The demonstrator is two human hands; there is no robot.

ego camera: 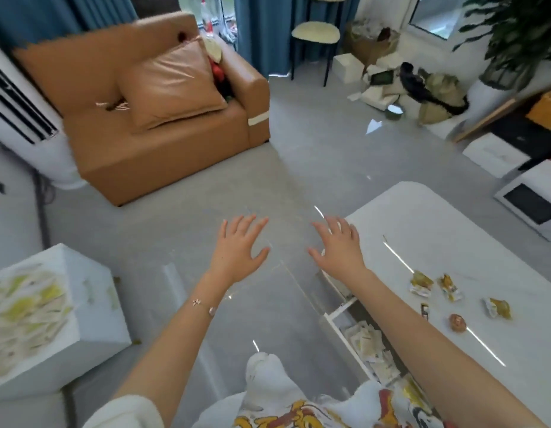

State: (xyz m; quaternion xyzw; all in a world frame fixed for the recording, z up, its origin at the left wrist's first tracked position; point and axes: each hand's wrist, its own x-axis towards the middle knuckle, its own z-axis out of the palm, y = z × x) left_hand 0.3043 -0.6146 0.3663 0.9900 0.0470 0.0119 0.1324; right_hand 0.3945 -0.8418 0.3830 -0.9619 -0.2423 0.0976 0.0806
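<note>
Reaching forward with palms down, the left hand [240,247] and the right hand [337,247] were both spread, fingers straight and splayed, holding nothing and set apart from one another. The right hand hovered just beside the far end of the long edge of the white desk [438,217] that faced the person, and the left hand hovered farther out from that edge, over the grey floor [181,230]. The things nearest them lay on the desk top, well apart from both hands: a first wrapper [421,283] closest to that edge, a second wrapper [450,287] just beside it, and a third wrapper [498,307] farther in toward the middle of the desk, none touching another. A small round brown item [457,322] sat on the desk near the wrappers, on the person's side of them, and pale packets [370,344] filled the open shelf beneath the desk top. The wrappers appeared crumpled, thin and very light, so they would probably crush further under any grip and might skate on the glossy desk if pushed from the side. The raised, folded ridge of each seemed the best place to take hold, pinched from above between thumb and fingertips. A tan sofa [163,143] stood across the floor, well apart from the desk.
</note>
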